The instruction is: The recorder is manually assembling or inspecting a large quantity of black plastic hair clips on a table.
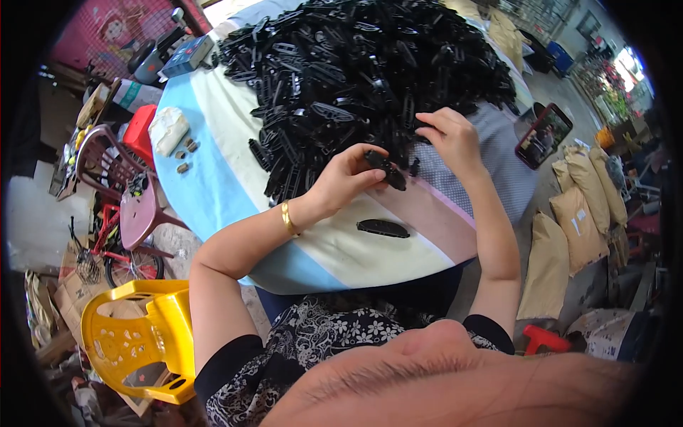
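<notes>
My left hand [341, 179], with a gold bangle at the wrist, is closed on a dark, elongated black plastic piece [385, 171] pinched between thumb and fingers. To its right, my right hand [455, 139] is raised at the near edge of a large heap of black plastic pieces [341, 78]. Its thumb and forefinger are drawn together; something dark shows at their tips, too small to tell from the heap behind. A single long, curved black piece [383, 228] lies on the striped tablecloth [327, 249], between me and my left hand.
At the table's right edge stands a phone [543, 136]. A white crumpled packet [168, 131] and small brown bits [189, 146] lie on the left, with a blue box [188, 55] behind. Yellow chair [135, 334] and pink chair [139, 213] stand left; brown sacks [578, 217] right.
</notes>
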A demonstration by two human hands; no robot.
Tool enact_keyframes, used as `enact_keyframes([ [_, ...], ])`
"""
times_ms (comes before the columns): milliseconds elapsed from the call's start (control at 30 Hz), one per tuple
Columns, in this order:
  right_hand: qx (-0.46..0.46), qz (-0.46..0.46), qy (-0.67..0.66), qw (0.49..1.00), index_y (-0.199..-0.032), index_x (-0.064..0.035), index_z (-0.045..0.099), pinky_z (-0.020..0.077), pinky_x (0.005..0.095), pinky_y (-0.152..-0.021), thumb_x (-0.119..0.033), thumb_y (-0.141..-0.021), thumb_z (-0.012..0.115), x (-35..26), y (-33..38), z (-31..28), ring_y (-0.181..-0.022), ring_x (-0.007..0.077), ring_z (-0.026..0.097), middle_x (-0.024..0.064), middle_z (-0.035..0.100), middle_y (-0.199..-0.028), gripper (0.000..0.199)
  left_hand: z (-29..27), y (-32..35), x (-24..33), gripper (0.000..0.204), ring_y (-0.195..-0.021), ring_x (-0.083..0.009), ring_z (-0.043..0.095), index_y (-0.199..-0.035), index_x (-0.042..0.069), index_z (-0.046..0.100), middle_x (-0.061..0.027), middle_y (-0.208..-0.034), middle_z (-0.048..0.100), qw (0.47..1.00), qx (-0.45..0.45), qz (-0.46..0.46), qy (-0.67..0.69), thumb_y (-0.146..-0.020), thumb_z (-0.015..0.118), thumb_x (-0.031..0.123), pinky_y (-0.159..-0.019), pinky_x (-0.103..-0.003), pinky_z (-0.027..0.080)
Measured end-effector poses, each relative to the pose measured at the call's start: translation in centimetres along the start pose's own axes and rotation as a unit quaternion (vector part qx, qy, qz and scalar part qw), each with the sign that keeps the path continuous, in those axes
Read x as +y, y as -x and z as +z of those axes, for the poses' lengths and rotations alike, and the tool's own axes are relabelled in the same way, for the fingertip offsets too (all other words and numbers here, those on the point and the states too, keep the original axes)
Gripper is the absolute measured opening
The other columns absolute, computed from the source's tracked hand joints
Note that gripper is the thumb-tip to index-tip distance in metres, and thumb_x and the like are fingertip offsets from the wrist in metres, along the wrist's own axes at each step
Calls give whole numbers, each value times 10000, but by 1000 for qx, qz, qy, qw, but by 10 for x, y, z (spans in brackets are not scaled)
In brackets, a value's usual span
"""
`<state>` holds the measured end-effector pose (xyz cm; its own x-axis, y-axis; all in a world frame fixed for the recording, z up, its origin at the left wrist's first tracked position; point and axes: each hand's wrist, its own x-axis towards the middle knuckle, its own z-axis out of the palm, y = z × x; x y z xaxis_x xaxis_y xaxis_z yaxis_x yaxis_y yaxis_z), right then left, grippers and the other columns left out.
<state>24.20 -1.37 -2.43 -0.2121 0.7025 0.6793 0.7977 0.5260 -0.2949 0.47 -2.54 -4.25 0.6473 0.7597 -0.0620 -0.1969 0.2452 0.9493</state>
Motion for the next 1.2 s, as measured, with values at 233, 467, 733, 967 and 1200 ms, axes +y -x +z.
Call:
enact_keyframes([
  [233, 2, 58, -190, 980, -838, -16, 669, 490, 242, -553, -35, -693, 738, -45, 1, 3, -625, 181, 615, 92, 647, -767, 162, -13, -7, -3, 298, -1014, -178, 584, -1183, 54, 476, -102, -1158, 561, 997, -10, -22, 76, -895, 516, -11, -906, -307, 503],
  [467, 24, -85, -122, 989, -781, -26, 662, 490, 289, -553, 17, -676, 692, -63, 5, 9, -667, 226, 608, 93, 644, -772, 117, -6, -4, 1, 291, -900, -155, 613, -1166, 15, 481, -73, -1030, 577, 994, 44, -7, 104, -883, 543, -9, -821, -260, 538],
  [733, 66, -86, -143, 984, -793, -37, 663, 482, 277, -543, 22, -669, 698, -66, 6, 11, -664, 223, 599, 77, 637, -782, 142, -7, -4, 0, 274, -883, -170, 625, -1178, 18, 480, -80, -1041, 582, 993, 50, 19, 103, -911, 526, 58, -804, -271, 539],
  [967, 12, -159, -204, 966, -806, -42, 667, 489, 270, -589, 48, -661, 684, -60, -2, 4, -723, 217, 586, 55, 653, -802, 171, -14, -4, 18, 288, -632, -151, 622, -1126, -5, 511, -96, -874, 612, 983, -55, -87, 151, -976, 424, 225, -568, -243, 536],
  [1200, 5, -219, -125, 968, -804, -55, 681, 505, 276, -595, 19, -592, 675, -60, 3, 6, -739, 204, 568, 26, 655, -818, 225, -20, -4, 22, 317, -639, -144, 626, -1051, -30, 553, -119, -869, 634, 984, -77, -154, 48, -960, 469, 262, -530, -225, 530],
])
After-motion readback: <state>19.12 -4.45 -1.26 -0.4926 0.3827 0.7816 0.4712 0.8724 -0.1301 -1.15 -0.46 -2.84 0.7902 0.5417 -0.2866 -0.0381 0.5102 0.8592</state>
